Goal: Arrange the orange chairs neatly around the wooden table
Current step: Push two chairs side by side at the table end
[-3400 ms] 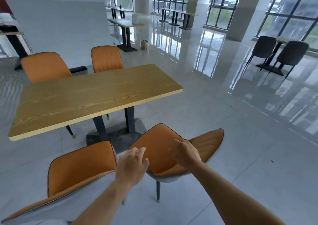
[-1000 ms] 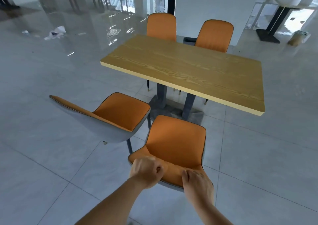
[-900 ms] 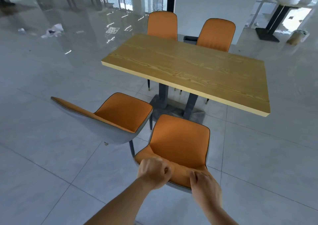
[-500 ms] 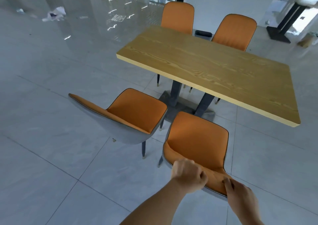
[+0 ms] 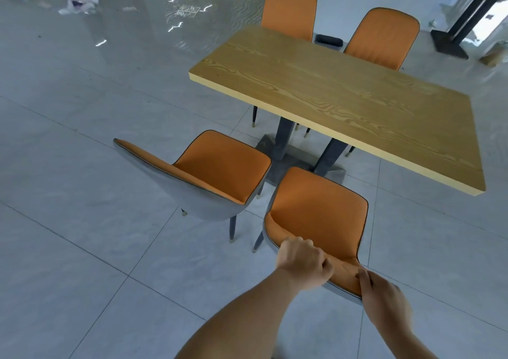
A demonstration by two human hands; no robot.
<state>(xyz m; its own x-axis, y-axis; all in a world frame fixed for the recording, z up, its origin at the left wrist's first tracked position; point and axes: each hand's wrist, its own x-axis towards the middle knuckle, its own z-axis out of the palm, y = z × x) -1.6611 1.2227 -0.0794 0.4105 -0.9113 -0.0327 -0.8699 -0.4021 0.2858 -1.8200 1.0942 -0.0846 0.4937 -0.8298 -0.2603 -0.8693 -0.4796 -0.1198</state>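
The wooden table [image 5: 338, 94] stands in the upper right on dark legs. Just below its near edge is an orange chair [image 5: 316, 213], seat facing the table. My left hand [image 5: 302, 262] is shut on the top of its backrest. My right hand [image 5: 384, 301] grips the same backrest further right. A second orange chair [image 5: 220, 166] stands to its left, turned askew with its grey back toward the left. Two more orange chairs [image 5: 288, 12] [image 5: 382, 38] are tucked in at the table's far side.
Grey tiled floor spreads to the left and in front. Crumpled white litter [image 5: 81, 1] lies far left. A black box [image 5: 328, 39] sits between the far chairs. Another table's dark base [image 5: 450, 44] stands at the top right.
My view has shifted left, so table and chairs sit further right. Both hands keep hold of the near chair's backrest, and the chair has turned a little toward the table.
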